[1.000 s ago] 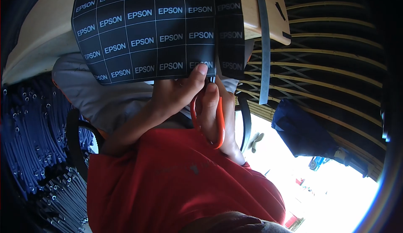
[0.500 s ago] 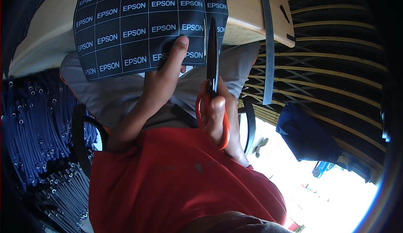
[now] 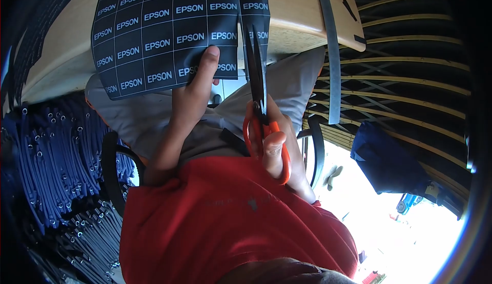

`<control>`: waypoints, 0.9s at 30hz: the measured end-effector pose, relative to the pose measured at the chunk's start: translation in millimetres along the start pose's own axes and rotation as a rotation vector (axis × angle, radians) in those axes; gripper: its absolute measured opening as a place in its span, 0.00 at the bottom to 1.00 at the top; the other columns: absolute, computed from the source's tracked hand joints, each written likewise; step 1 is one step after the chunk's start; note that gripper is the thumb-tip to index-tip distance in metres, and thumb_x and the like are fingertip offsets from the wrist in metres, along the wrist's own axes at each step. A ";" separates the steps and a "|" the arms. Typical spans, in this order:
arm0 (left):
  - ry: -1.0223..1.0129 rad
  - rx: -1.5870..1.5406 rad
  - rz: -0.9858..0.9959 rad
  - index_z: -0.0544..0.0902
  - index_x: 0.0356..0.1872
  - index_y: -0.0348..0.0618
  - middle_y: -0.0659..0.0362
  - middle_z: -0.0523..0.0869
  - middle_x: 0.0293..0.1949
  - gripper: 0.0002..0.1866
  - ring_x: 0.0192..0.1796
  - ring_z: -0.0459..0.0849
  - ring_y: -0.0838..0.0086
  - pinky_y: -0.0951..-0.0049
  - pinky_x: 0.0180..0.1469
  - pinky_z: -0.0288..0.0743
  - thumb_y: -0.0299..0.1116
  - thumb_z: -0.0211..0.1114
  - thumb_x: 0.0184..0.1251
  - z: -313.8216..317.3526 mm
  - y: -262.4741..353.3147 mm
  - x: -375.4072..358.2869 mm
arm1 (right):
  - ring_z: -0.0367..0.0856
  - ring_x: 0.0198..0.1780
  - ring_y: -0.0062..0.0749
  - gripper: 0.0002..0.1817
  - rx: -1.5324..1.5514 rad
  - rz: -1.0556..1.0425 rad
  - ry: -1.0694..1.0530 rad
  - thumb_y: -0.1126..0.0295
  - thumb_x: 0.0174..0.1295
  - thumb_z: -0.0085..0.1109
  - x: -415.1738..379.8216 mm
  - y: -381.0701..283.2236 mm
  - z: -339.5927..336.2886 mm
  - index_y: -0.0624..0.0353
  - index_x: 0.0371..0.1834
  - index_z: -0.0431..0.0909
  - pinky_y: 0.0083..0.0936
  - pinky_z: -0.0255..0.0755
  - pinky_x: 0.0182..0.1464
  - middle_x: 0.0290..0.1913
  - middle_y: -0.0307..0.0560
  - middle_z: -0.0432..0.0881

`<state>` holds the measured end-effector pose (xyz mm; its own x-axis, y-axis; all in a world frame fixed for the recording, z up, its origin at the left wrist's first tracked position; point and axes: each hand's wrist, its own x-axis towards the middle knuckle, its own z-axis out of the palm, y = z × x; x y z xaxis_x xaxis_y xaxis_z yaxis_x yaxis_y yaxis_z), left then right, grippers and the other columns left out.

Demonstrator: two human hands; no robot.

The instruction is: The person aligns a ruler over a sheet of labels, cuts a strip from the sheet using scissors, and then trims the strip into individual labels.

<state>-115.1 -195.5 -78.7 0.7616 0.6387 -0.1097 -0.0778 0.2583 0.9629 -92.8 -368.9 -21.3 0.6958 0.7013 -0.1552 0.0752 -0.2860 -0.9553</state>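
Note:
A dark sheet [image 3: 156, 28] printed with a grid of white EPSON labels lies partly over the table edge and hangs toward my lap. My left hand [image 3: 199, 81] pinches its lower edge, thumb on top and fingers hidden underneath. In my right hand [image 3: 274, 145] is a pair of scissors [image 3: 259, 87] with orange handles, my thumb through one loop. The slightly parted blades point away from me at the cut slit between the sheet's main part and its right-hand column [image 3: 254, 15].
Beneath the sheet is a light wooden table [image 3: 292, 12]. A grey strip [image 3: 332, 69] hangs over its right side. Many dark blue straps with metal rings [image 3: 56, 166] hang at left. A slatted folding gate [image 3: 405, 79] and a dark blue cloth bag [image 3: 384, 158] are at right.
The scissor blades have parted a little, and the slit in the sheet looks wider. The sheet and my left hand have shifted slightly left in view; my right hand sits slightly further right.

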 end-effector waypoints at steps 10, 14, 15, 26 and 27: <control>0.007 -0.039 -0.032 0.83 0.42 0.39 0.62 0.83 0.35 0.19 0.33 0.82 0.80 0.78 0.32 0.77 0.48 0.67 0.67 0.1 4.2 -4.0 | 0.78 0.23 0.53 0.47 -0.083 -0.023 -0.009 0.25 0.63 0.34 7.5 -0.9 0.1 0.69 0.40 0.69 0.37 0.69 0.29 0.18 0.52 0.73; -0.012 -0.079 -0.012 0.83 0.42 0.40 0.64 0.83 0.35 0.17 0.33 0.81 0.82 0.80 0.32 0.76 0.45 0.68 0.67 0.7 0.0 -6.7 | 0.79 0.24 0.54 0.46 -0.091 -0.027 -0.005 0.26 0.64 0.34 7.8 -0.3 1.1 0.70 0.40 0.69 0.38 0.69 0.30 0.19 0.53 0.74; -0.030 -0.093 0.016 0.83 0.42 0.40 0.64 0.82 0.35 0.16 0.33 0.81 0.82 0.80 0.31 0.76 0.45 0.68 0.68 0.8 -1.1 -7.2 | 0.79 0.24 0.54 0.46 -0.091 -0.027 -0.003 0.26 0.64 0.34 8.3 0.4 1.8 0.70 0.40 0.69 0.38 0.69 0.30 0.19 0.53 0.74; -0.175 -0.070 0.224 0.82 0.45 0.38 0.64 0.83 0.36 0.10 0.34 0.79 0.81 0.80 0.38 0.73 0.35 0.64 0.73 13.5 -10.4 -25.2 | 0.80 0.24 0.61 0.35 -0.072 0.016 0.166 0.44 0.76 0.35 18.2 -7.9 5.9 0.76 0.43 0.68 0.42 0.69 0.27 0.17 0.59 0.75; -0.172 -0.070 0.244 0.82 0.46 0.38 0.63 0.83 0.37 0.11 0.35 0.80 0.81 0.80 0.39 0.73 0.34 0.63 0.73 16.2 -10.1 -26.6 | 0.80 0.24 0.61 0.35 -0.073 0.016 0.172 0.44 0.76 0.35 18.6 -8.0 6.0 0.76 0.43 0.68 0.42 0.69 0.27 0.17 0.59 0.75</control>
<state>-124.1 -226.9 -81.5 0.8124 0.5570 0.1723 -0.3116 0.1651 0.9357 -84.7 -349.7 -18.0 0.8086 0.5762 -0.1192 0.1102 -0.3473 -0.9312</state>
